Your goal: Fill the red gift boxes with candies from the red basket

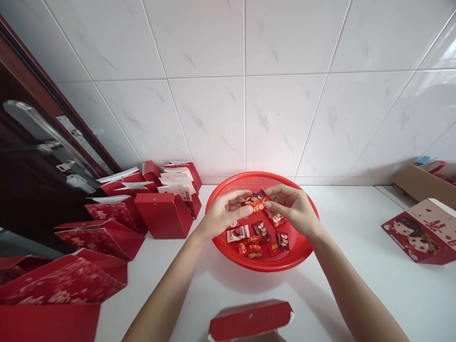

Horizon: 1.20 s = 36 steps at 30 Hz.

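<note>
Over the red plastic basket (261,267), my left hand (228,213) and my right hand (295,209) face each other with fingers curled inward. Between their fingertips is an orange-red wrapped candy (258,205), with a dark brown wrapped candy (259,195) just behind it. Both hands close on these sweets; which hand bears which one is hard to tell. Below, several wrapped candies lie on the basket floor, among them a white-and-red packet (238,234) and a brown one (261,231). A red paper box (251,319) with its top open stands at the near edge.
Several open red gift boxes (162,216) stand in rows on the left of the white table (342,223), beside a dark door (28,156). At right are a printed gift box (420,232) and a cardboard carton (409,179). A tiled wall (210,118) rises behind.
</note>
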### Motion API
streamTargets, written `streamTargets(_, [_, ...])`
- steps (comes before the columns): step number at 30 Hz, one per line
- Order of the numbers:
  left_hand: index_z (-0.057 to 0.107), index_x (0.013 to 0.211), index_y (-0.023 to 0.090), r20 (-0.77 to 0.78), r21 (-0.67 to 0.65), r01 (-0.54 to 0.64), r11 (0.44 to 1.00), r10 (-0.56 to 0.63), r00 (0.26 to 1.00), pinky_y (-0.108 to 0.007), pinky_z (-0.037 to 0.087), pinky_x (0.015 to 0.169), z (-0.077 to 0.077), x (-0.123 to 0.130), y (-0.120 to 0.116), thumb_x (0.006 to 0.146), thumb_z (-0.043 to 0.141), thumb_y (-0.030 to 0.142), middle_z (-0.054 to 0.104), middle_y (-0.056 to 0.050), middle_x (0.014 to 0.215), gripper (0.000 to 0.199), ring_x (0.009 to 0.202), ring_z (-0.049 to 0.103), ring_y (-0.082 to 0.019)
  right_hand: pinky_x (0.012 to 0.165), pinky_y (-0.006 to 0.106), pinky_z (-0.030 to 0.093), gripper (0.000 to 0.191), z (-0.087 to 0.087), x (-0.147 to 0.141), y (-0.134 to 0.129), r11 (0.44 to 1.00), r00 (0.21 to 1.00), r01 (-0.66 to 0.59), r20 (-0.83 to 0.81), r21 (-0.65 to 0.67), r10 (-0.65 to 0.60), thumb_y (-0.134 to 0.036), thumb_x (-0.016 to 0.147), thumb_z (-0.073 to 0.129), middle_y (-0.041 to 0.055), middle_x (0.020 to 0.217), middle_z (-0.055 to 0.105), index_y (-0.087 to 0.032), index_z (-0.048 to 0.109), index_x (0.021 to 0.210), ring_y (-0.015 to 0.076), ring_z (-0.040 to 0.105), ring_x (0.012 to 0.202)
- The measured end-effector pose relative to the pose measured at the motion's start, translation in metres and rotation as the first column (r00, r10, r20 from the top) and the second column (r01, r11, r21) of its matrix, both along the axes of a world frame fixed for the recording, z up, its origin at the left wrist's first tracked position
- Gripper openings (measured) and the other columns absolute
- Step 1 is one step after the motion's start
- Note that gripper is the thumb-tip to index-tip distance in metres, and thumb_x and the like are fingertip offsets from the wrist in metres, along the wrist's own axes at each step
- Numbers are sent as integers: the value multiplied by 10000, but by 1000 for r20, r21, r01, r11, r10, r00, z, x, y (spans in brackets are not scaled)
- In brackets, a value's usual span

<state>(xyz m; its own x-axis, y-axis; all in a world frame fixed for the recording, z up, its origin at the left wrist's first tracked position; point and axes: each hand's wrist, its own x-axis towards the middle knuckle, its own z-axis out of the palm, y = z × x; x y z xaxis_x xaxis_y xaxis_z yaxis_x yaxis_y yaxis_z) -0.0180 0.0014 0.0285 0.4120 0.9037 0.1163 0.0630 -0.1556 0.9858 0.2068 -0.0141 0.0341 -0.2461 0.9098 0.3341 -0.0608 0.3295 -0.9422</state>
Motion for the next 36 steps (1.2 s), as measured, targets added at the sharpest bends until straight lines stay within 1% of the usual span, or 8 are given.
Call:
streamTargets(6, [759,1210,188,38,38,28,999,-30,999,-406,605,970,7,8,-12,851,784,546,767,-103,1234,507,1124,727,-296,627,364,649,325,1,-5,-6,999,1000,-17,-11,-40,17,-454,832,836,50,931,752,-220,710,1020,173,705,621])
streamTargets(9, [758,1210,188,63,55,-6,998,2,998,-406,613,973,8,11,-14,842,779,581,778,-95,1214,539,1127,731,-301,689,381,672,371,1,-6,-8,998,1000,0,-19,-60,-1,-437,834,836,63,1037,746,-230,696,1109,179,733,673])
streamTargets(14, [751,1190,173,56,120,-96,988,90,994,-378,605,978,5,12,-14,825,799,577,775,-104,1235,547,1156,723,-305,720,382,694,522,0,-8,-9,994,999,-43,-5,-104,42,-399,792,881,89,1238,700,-272,652,1244,203,768,784])
streamTargets(20, [744,1181,170,67,120,-131,984,124,990,-368,627,891,2,11,-14,802,820,574,797,-90,1111,559,1044,745,-287,728,384,700,490,1,-11,-9,992,997,-75,-37,-100,72,-409,799,877,60,1079,719,-256,649,1206,208,771,779])
streamTargets(25, [750,1191,177,43,134,-143,981,139,989,-379,609,937,1,10,-14,795,828,547,799,-88,1102,548,1066,739,-293,722,376,697,484,3,-10,-11,992,996,-86,-43,-95,82,-397,809,874,68,1102,726,-255,643,1209,206,778,775])
streamTargets(28, [753,1182,176,59,119,-142,983,136,989,-379,613,928,1,11,-14,781,842,534,800,-88,1091,545,1063,740,-295,713,364,694,444,5,-9,-12,994,997,-69,-48,-89,65,-387,820,867,61,1085,727,-250,661,1189,197,778,754])
streamTargets(32, [762,1162,174,109,86,-108,990,99,989,-355,625,864,3,11,-15,822,812,531,791,-85,1083,495,1023,744,-276,703,347,684,412,6,-7,-12,998,999,-10,-47,-69,7,-376,801,882,86,1194,737,-236,703,1145,197,775,796])
streamTargets(36, [768,1160,173,122,41,-110,993,105,987,-355,622,800,4,9,-15,838,795,534,786,-63,989,485,791,746,-215,708,349,660,339,6,-3,-11,996,998,4,-65,-84,-10,-381,818,872,57,892,789,-214,739,1081,224,775,796])
